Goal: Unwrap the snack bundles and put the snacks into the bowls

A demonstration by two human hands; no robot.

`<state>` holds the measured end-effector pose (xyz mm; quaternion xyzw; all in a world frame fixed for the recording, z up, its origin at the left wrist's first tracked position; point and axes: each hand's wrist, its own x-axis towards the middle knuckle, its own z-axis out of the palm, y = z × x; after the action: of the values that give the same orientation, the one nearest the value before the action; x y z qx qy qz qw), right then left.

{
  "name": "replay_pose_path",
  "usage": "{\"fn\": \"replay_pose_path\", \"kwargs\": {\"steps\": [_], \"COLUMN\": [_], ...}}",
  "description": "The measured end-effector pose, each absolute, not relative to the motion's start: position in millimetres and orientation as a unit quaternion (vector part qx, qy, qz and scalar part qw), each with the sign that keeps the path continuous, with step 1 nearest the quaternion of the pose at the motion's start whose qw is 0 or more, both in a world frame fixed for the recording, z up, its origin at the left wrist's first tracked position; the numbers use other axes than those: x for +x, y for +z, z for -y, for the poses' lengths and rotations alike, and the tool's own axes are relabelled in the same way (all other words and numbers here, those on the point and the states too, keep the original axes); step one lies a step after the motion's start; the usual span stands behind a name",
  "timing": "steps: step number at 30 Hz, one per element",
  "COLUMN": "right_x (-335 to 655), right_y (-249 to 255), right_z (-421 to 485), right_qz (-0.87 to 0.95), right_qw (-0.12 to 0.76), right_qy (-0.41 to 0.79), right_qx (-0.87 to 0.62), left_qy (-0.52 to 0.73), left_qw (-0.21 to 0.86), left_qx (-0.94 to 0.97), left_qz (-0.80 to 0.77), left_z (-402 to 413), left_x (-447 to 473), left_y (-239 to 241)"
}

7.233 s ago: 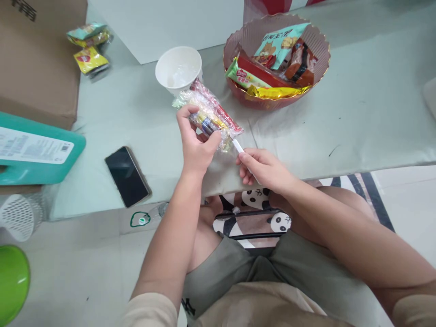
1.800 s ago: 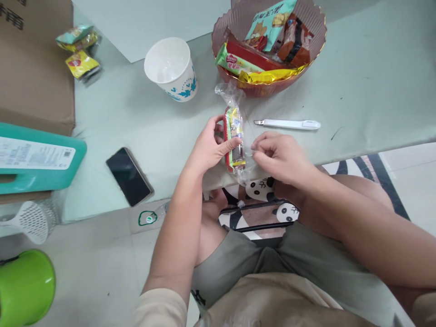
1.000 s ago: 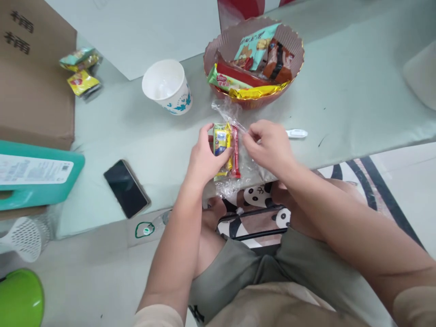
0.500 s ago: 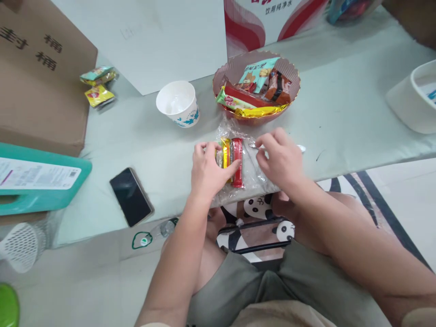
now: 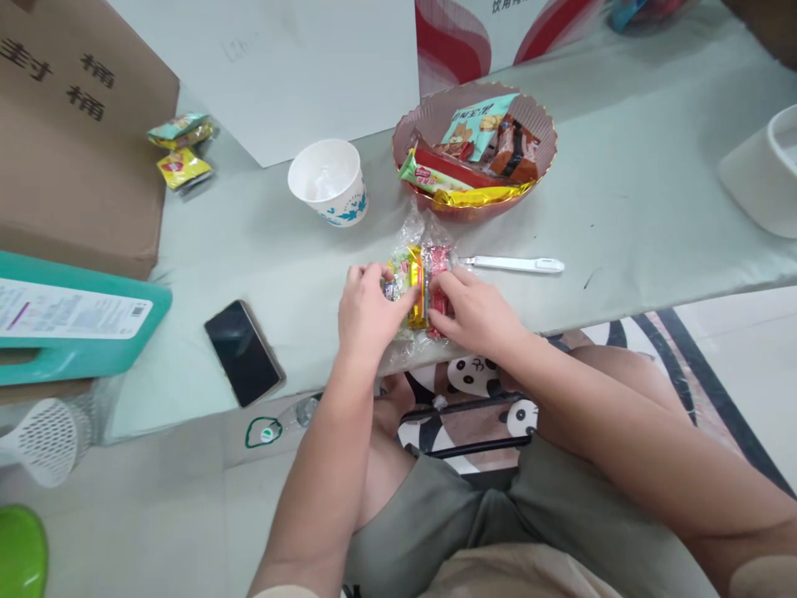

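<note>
Plastic film (image 5: pixel 412 223), clear and crinkled, around a small group of snack packets (image 5: pixel 414 274): a yellow packet (image 5: pixel 416 309) in the middle, a red packet (image 5: pixel 439 259) towards 3 o'clock, a greenish packet (image 5: pixel 400 266) towards 9. Lies on the pale tablecloth (image 5: pixel 623 208), near the front edge, with the snack bowl (image 5: pixel 540 120) at 1 o'clock, the paper cup (image 5: pixel 330 178) between 10 and 11, the phone (image 5: pixel 244 353) well apart at 8, and the slim white cutter (image 5: pixel 520 264) just beside at 3, tip towards the film.

Looks light in all, easy for fingertips alone. Probably soft and slithery on the outside (loose film, gathered into a wispy tail at 12 o'clock), with stiffer, perhaps brittle contents inside the shiny packets; likely to crumble under a hard squeeze. Best taken by the long sides, at 9 and 3 o'clock; poorly taken by the loose tail, apt to slip or stretch.

Left hand (image 5: pixel 367 316): forearm up from 7 o'clock, palm down, fingers curled over the 9 o'clock side and thumb laid across to the yellow packet, clamped on the packets between thumb and fingers. Right hand (image 5: pixel 476 311): forearm in from 4 o'clock, back of the hand upward, fingertips and thumb bent down at the red packet. Touches at the red side; cannot tell whether pinching the packet, the film, or merely pressing.
</note>
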<state>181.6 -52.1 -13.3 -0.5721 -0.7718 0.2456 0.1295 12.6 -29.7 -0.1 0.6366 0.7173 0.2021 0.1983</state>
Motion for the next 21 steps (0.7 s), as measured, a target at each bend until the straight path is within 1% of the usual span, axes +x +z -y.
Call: {"fn": "replay_pose_path", "kwargs": {"steps": [3, 6, 8, 10, 12, 14, 16, 21], "right_x": [183.2, 184.2, 184.4, 184.4, 184.4, 184.5, 184.8, 185.3], "right_y": [-16.3, -18.8, -19.6, -19.8, -19.9, -20.4, -21.5, -23.8], "right_z": [51.3, 51.8, 52.3, 52.6, 53.0, 53.4, 53.9, 52.7], "right_qz": [0.764, 0.761, 0.760, 0.756, 0.749, 0.741, 0.729, 0.691], "right_qw": [0.148, 0.159, 0.165, 0.169, 0.177, 0.195, 0.221, 0.269], "right_qy": [0.254, 0.258, 0.258, 0.258, 0.258, 0.261, 0.271, 0.316], "right_qx": [-0.575, -0.573, -0.574, -0.578, -0.584, -0.587, -0.588, -0.592], "left_qy": [0.203, 0.217, 0.228, 0.259, 0.318, 0.376, 0.402, 0.406], "left_qw": [0.209, 0.197, 0.193, 0.214, 0.277, 0.379, 0.466, 0.540], "left_qx": [0.643, 0.645, 0.625, 0.596, 0.552, 0.481, 0.402, 0.327], "left_qz": [-0.708, -0.706, -0.721, -0.730, -0.719, -0.696, -0.678, -0.661], "left_z": [30.1, 30.7, 30.6, 29.6, 27.4, 24.7, 22.9, 23.2], "left_x": [10.4, 5.8, 2.8, 0.8, 0.3, 1.6, 4.2, 8.6], "left_y": [-0.4, -1.8, -3.4, -5.5, -7.6, -8.3, -6.7, 2.8]}}
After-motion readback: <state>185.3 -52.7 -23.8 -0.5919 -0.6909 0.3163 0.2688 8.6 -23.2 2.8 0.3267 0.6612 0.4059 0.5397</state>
